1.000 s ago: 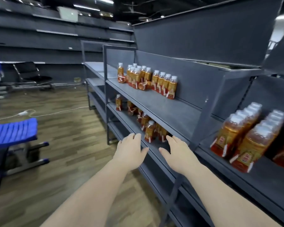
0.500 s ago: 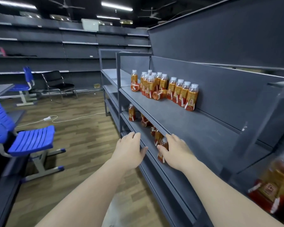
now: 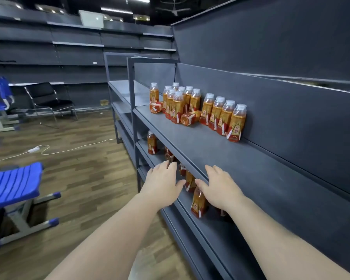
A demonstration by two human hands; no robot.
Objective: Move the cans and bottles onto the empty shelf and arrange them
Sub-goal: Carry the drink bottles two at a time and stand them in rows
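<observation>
Both arms stretch forward, palms down. The left hand (image 3: 162,183) and right hand (image 3: 220,188), fingers loosely spread, holding nothing, hover by bottles (image 3: 198,202) on the lower shelf (image 3: 226,239); other bottles (image 3: 216,116) stand far along the upper shelf (image 3: 251,168).

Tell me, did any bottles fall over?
Yes. On the upper shelf, two lie on their sides among the standing ones: the left bottle and the middle bottle. Nothing looks spilled.
</observation>
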